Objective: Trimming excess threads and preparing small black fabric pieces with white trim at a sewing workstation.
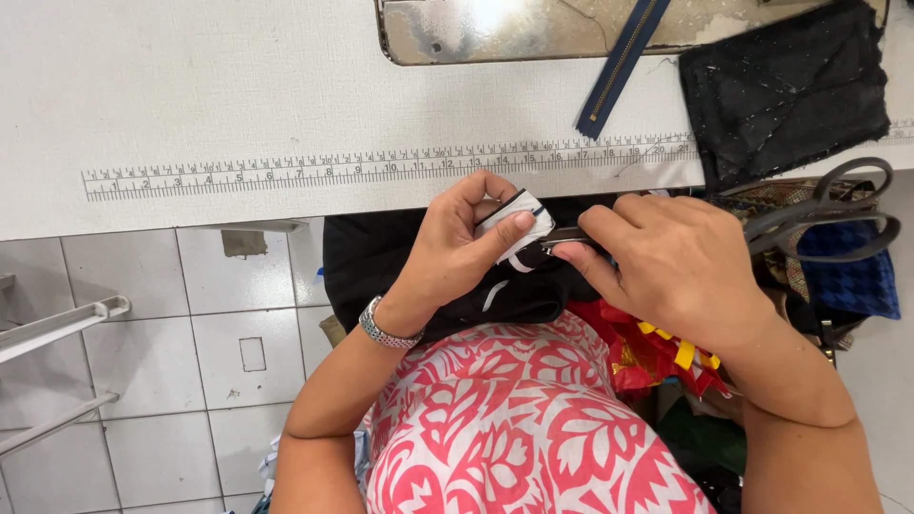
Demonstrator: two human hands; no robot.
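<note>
From the head camera, you look down over your own lap at the edge of a white worktable (238, 105). Your left hand (457, 249) is closed around a small white fabric piece (519, 227) edged in dark trim, thumb pressed on its face and fingers curled behind it. Your right hand (666, 262) sits just beside it, thumb and forefinger pinched on a slim dark tool (564, 235) whose tip meets the white piece; what kind of tool it is cannot be told. The two hands are close together, almost touching, held just below the table edge over a black cloth (381, 252) bunched in your lap. A metal watch (386, 328) circles your left wrist.

On the table, a printed ruler strip (381, 168) runs along the near edge. Further back lies a shiny metal plate (495, 29), with a navy zipper (619, 67) trailing across it onto the white surface. A black fabric piece (781, 86) lies at the right, and dark-handled scissors (838, 214) rest just below it at the table's edge, near your right hand. Red and yellow material (657, 352) shows under your right forearm
</note>
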